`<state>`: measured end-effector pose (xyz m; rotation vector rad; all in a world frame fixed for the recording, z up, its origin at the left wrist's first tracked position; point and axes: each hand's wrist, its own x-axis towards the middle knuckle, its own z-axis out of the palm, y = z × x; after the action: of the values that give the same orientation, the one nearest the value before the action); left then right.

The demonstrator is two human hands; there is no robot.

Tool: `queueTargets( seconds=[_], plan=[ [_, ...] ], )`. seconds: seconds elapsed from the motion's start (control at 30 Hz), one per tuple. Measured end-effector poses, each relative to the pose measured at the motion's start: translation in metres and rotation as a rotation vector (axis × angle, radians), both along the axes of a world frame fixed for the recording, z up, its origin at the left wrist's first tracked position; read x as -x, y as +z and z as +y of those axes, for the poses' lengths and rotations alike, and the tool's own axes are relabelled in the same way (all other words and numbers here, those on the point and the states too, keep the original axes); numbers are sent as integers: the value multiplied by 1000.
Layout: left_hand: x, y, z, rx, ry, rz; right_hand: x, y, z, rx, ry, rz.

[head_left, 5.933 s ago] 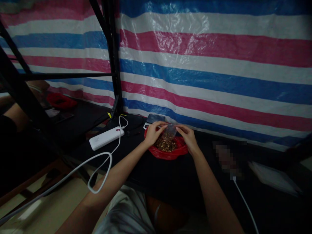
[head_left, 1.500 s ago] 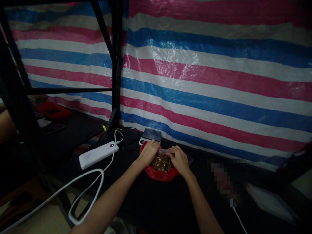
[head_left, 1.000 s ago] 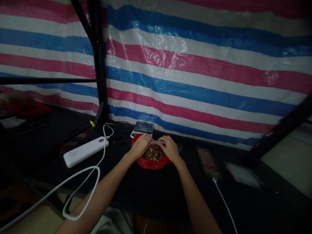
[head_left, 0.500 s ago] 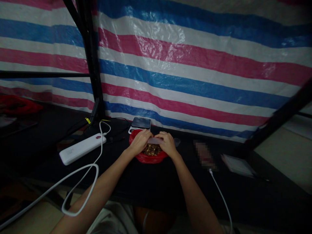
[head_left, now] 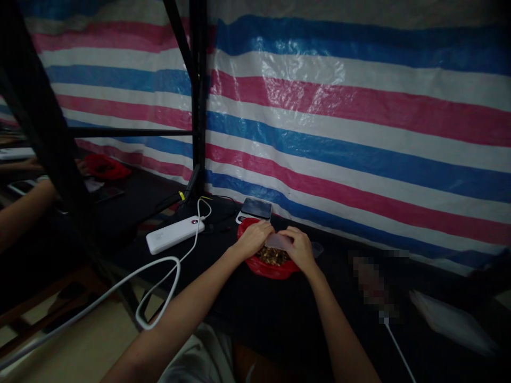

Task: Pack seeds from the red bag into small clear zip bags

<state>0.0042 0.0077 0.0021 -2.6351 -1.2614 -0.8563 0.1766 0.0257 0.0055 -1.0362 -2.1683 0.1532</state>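
A red plastic bag, rolled open, sits on the black tabletop and holds many small brass-coloured pieces, too small to name. Over it, my left hand and my right hand pinch a small clear plastic bag between them, one at each side. Both hands have their fingers closed on its edges. Whether anything lies inside the clear bag cannot be made out. A small round clear piece rests on the table just right of my right hand.
Behind the red bag lies a dark-screened device on a white base. A white power bank with a looping white cable is at left. A stack of clear bags lies at right. Beyond a black post, another person's arm shows.
The view has swung left, so the scene shifts right and another person's arm appears. My hands stay over the red bag, and the clear bag between them now shows more fully.
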Motion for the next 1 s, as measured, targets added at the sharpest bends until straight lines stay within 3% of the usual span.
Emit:
queueTargets(
  seconds=[0.3,0.53,0.77,1.0],
  plan=[
    [4,-1,2,22,-33,-94,-6,-4,8,92,-6,84],
    [5,-2,2,71,-33,-113,-2,1,-2,128,-66,10],
    [11,-2,12,156,-71,-396,-12,-4,16,511,55,510],
    [10,-10,23,331,-68,-537,-5,7,6,510,-43,753]
  ],
)
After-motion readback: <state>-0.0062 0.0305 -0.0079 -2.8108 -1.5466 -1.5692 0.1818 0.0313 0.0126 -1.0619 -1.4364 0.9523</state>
